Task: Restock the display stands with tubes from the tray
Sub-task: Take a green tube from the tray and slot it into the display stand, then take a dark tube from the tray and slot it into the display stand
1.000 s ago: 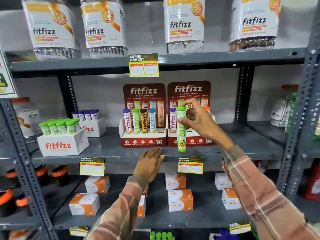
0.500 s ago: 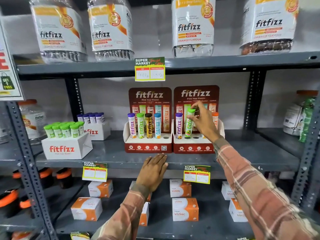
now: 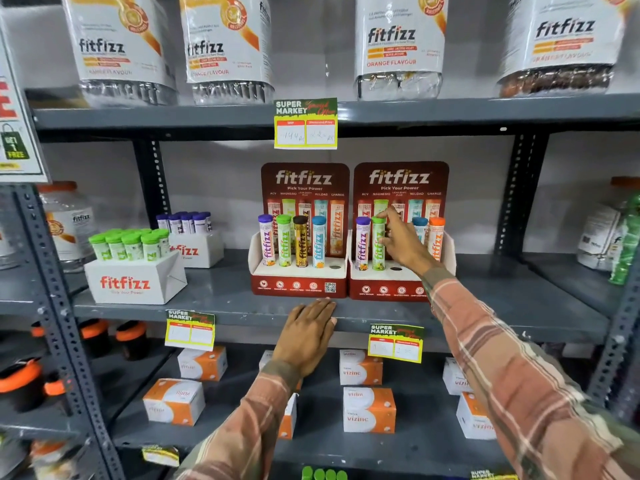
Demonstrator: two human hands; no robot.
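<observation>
Two red fitfizz display stands sit side by side on the middle shelf. The left stand (image 3: 298, 284) holds purple, green, brown and blue tubes, with one empty hole (image 3: 334, 267) at its right. In the right stand (image 3: 384, 291) are a purple tube (image 3: 362, 244), a green tube (image 3: 377, 249), an empty hole (image 3: 396, 268), then blue and orange tubes. My right hand (image 3: 403, 245) grips the green tube, which stands upright in the second slot, with the index finger by its cap. My left hand (image 3: 308, 332) lies flat, palm down, on the shelf's front edge. Green tube caps (image 3: 323, 474) peek in at the bottom edge.
White fitfizz boxes of green-capped tubes (image 3: 135, 245) and purple-capped tubes (image 3: 185, 221) stand at the left of the shelf. Large fitfizz jars (image 3: 398, 46) fill the top shelf. Orange-white boxes (image 3: 369, 410) lie on the lower shelf. A price tag (image 3: 396, 342) hangs from the shelf edge, and perforated uprights (image 3: 52, 306) flank the bay.
My right hand lifted the green tube from in front of the shelf edge and set it into the right stand's second slot. The view moved closer. My left hand stayed on the edge.
</observation>
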